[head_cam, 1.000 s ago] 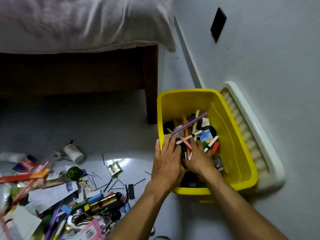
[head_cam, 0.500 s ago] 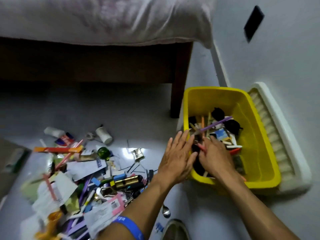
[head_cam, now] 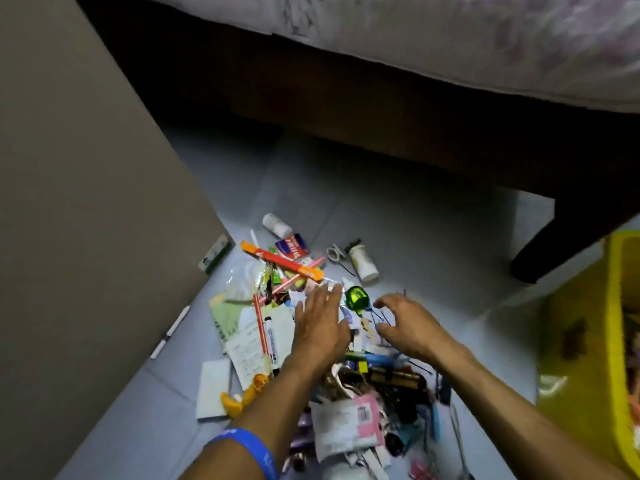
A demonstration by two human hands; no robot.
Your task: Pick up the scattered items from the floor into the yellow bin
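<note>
Yellow bin (head_cam: pixel 614 327) sits at the far right edge of our view, partly cut off. Our 2 hands are both over the scattered items (head_cam: pixel 332 368) on the grey floor (head_cam: pixel 415 230). Left hand (head_cam: pixel 320 329) is flat, fingers straight, holding nothing. Right hand (head_cam: pixel 407 323) is loosely curled, also empty, just beside a shiny green sharpener-looking thing (head_cam: pixel 356 299).

Dim, bluish light. A brighter patch falls on the pale tiled floor (head_cam: pixel 398 216), perhaps from overhead. Deep shadow fills the space under the dark wooden bed frame (head_cam: pixel 346 98). Motion blur smears the edges, and straight lines bow outward.
</note>
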